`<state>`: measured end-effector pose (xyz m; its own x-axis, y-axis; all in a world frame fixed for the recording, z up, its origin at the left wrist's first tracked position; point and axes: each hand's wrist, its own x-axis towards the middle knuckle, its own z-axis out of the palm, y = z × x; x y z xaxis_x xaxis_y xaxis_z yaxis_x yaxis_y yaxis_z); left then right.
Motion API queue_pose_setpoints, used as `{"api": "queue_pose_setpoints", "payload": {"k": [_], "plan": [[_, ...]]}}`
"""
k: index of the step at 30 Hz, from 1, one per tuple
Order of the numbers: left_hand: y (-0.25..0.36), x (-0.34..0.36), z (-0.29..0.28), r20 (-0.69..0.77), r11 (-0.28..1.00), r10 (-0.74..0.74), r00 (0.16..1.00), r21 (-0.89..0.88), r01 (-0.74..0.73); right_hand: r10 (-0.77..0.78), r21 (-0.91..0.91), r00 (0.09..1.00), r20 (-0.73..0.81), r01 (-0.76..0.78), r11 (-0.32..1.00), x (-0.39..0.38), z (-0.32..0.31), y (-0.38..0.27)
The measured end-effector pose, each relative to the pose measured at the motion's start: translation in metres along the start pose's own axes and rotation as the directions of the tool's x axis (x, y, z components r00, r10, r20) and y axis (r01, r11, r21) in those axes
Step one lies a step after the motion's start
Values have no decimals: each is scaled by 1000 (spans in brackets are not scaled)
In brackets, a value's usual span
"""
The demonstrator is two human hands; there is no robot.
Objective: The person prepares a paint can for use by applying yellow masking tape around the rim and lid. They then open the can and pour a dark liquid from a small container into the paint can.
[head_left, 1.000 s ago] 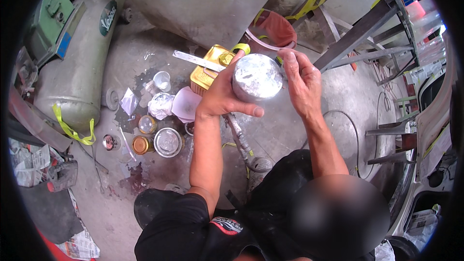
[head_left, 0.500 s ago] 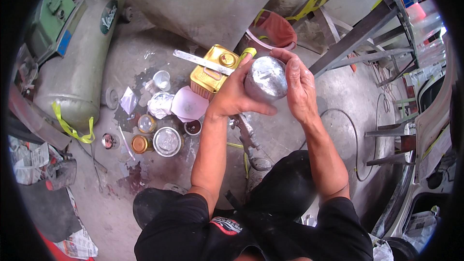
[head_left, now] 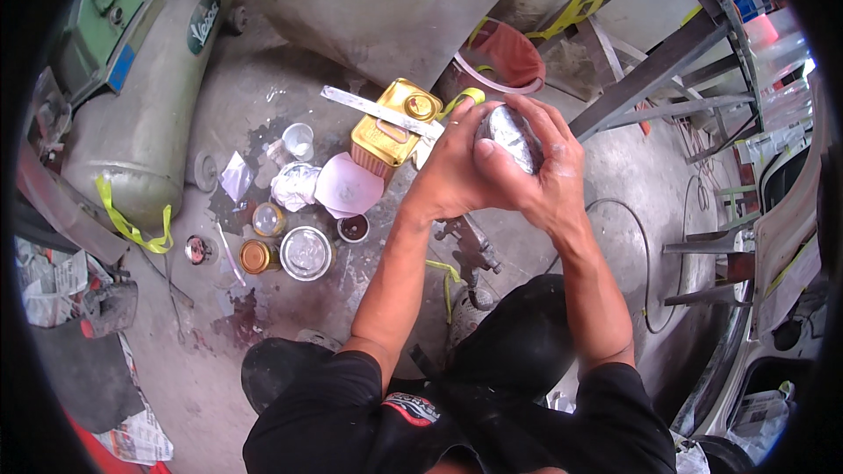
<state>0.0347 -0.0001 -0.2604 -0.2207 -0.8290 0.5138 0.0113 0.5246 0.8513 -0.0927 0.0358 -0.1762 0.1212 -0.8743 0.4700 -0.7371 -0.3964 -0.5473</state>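
Both my hands wrap round a silver, paint-smeared round container (head_left: 509, 136): my left hand (head_left: 448, 171) grips it from the left, my right hand (head_left: 549, 167) from the right, thumb across its top. A spray gun (head_left: 470, 241) is partly visible beneath them. Just behind my left hand stands a gold square can (head_left: 382, 142) with a pale flat stick (head_left: 360, 104) lying over it. Left of my forearm are pink paper (head_left: 342, 184), crumpled white material (head_left: 294, 184), a plastic cup (head_left: 299, 140), a silver-lidded can (head_left: 306, 253) and several small tins and jars (head_left: 256, 256).
A grey tank (head_left: 132, 140) lies at the left. A red-lined bucket (head_left: 500, 57), a large metal panel (head_left: 360, 0) and a dark steel frame (head_left: 659, 44) stand at the back. A hose (head_left: 648, 263) runs over the floor at right, beside vehicle parts (head_left: 773, 219).
My hands have moved slightly right and closed further round the silver container, which is now tilted and more covered by my right thumb and fingers. More of the gold can shows.
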Motion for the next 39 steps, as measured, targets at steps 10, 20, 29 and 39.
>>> {"api": "queue_pose_setpoints", "payload": {"k": [10, 20, 29, 39], "plan": [[-7, 2, 0, 23, 993, -58, 998, -106, 60, 19, 52, 998, 54, -22, 998, 5, 4, 9], [-12, -1, -1, 76, 934, -169, 983, -307, 185, 15, 31, 999, 52, -17, 999, 3, 8, 6], [-14, 1, -1, 96, 923, -179, 979, -329, 201, 12, -4, 998, 58, -11, 1000, 4, 6, 4], [-10, 1, -3, 81, 934, -167, 983, -306, 184, 13, -7, 998, 64, -13, 1000, 3, 6, 5]]}}
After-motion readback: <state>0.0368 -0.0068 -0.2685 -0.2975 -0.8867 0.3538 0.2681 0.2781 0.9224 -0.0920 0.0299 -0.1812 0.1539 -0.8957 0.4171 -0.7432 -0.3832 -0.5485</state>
